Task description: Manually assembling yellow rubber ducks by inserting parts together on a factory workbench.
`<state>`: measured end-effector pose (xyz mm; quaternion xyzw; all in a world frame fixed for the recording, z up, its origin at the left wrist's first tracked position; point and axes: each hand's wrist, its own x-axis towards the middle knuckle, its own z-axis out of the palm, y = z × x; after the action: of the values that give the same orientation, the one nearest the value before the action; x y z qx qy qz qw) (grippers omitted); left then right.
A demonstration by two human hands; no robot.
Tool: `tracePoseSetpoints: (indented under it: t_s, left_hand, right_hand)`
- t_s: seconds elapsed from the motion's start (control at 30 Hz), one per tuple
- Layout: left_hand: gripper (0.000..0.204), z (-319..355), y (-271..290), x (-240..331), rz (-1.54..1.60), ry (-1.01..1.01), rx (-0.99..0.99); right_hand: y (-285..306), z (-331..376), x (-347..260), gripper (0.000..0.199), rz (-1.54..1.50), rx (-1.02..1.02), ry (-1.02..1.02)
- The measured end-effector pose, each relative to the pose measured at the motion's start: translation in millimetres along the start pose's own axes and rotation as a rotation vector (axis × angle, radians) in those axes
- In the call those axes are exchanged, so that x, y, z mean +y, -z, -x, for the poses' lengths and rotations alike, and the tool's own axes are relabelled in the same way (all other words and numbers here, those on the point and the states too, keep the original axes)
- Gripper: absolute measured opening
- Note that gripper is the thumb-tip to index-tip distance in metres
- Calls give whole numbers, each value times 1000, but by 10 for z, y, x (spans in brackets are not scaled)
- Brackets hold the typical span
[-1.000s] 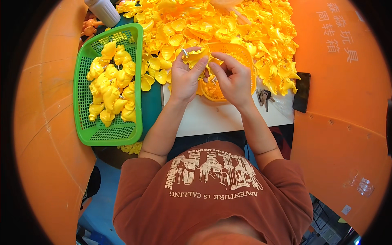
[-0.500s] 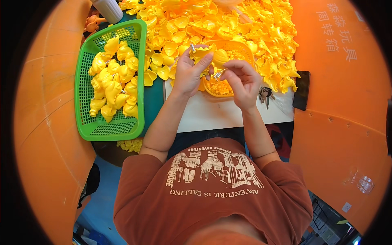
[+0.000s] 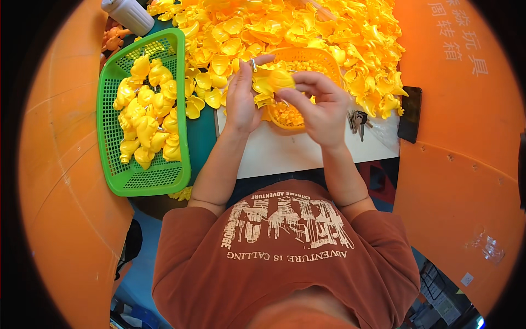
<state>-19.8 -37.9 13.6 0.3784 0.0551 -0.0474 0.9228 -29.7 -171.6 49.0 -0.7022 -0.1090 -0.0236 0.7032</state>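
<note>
Over the front of the yellow basket, both my hands meet around yellow plastic toy parts. My left hand (image 3: 243,101) cradles a yellow plastic shell (image 3: 262,83) between its thumb and fingers, partly hidden by the hand. Beside its fingertips a small silvery metal piece (image 3: 253,65) sticks out. With thumb and fingers, my right hand (image 3: 324,109) pinches a rounded, grooved yellow plastic piece (image 3: 281,80), which lies against the shell. Whether the two are joined I cannot tell. Small yellow pieces fill the yellow basket (image 3: 286,127) beneath.
Left stands a green basket (image 3: 183,109) of assembled-looking yellow figures (image 3: 147,129). Loose yellow shells (image 3: 230,33) heap up at the back. A white bottle (image 3: 131,16) is at the far left. Keys (image 3: 359,122) and a dark phone (image 3: 410,115) lie right. Orange panels (image 3: 460,137) flank the table.
My right hand has swapped the small metal piece at its fingertips for a grip on the rounded yellow piece. My left fingers have straightened somewhat around the shell. The view has shifted slightly.
</note>
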Motion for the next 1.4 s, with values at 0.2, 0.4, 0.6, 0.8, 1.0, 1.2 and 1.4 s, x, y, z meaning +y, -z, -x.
tracePoseSetpoints:
  t_s: [0.2, 0.4, 0.6, 0.8, 1.0, 1.2, 1.4]
  left_hand:
    - [50, 23, 43, -30, 194, 38, -69]
    - [44, -8, 51, -20, 223, 13, -36]
    - [43, 5, 18, 5, 186, -60, -29]
    - [42, 20, 33, -15, 189, -80, -37]
    - [42, 11, -4, -32, 172, -97, -34]
    - [42, 19, 3, -17, 177, -103, -50]
    - [42, 3, 11, -34, 174, -119, -57]
  right_hand:
    - [-143, -2, 74, 19, 385, 38, 155]
    - [-72, -63, 135, 18, 268, -28, 145]
    - [-128, -62, 125, 16, 285, -46, 100]
    - [-130, -88, 62, 15, 256, -73, 84]
    - [-79, -158, 21, 16, 275, -125, 77]
    - [-67, -199, 7, 15, 259, -177, 63]
    - [-84, -201, 10, 14, 347, -182, 127]
